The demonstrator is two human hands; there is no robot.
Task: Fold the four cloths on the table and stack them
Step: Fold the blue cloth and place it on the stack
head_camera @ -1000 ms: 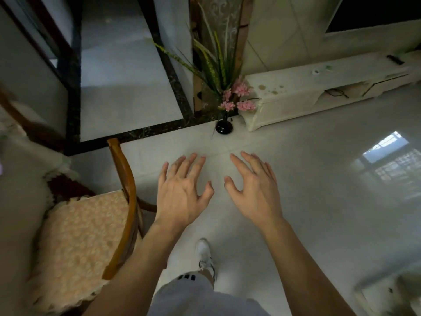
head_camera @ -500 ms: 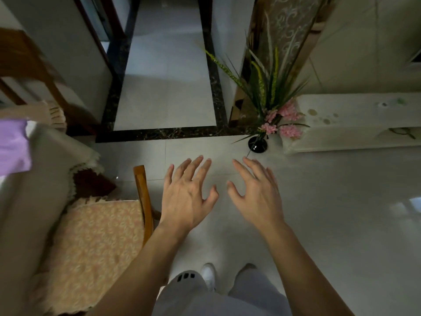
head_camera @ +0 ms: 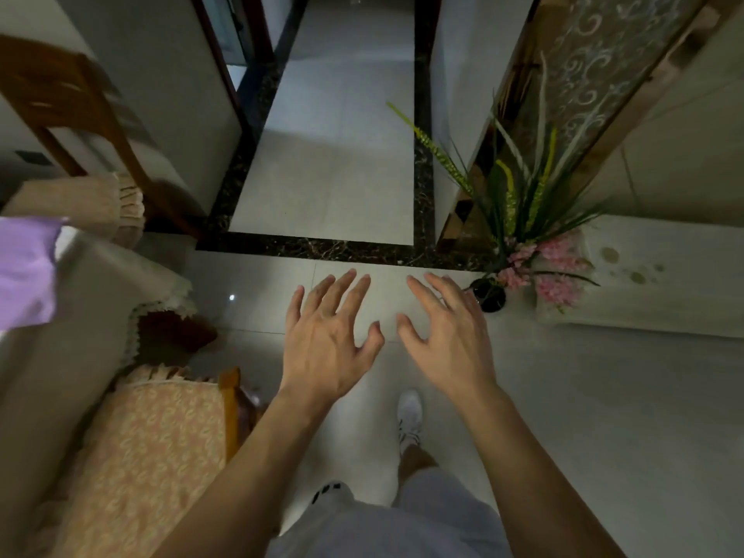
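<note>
- Head view: I saw the left hand [head_camera: 326, 340] and right hand [head_camera: 447, 336] held out side by side over the pale floor tiles [head_camera: 604, 416], fingers spread and relaxed — nothing grasped in either.
- A purple cloth [head_camera: 24, 271] lay at the far left edge on the covered table [head_camera: 80, 316], well apart from both hands.
- Cushioned wooden chair [head_camera: 161, 428] stood beside the table; flower vase [head_camera: 489, 296] just beyond the right hand.
</note>
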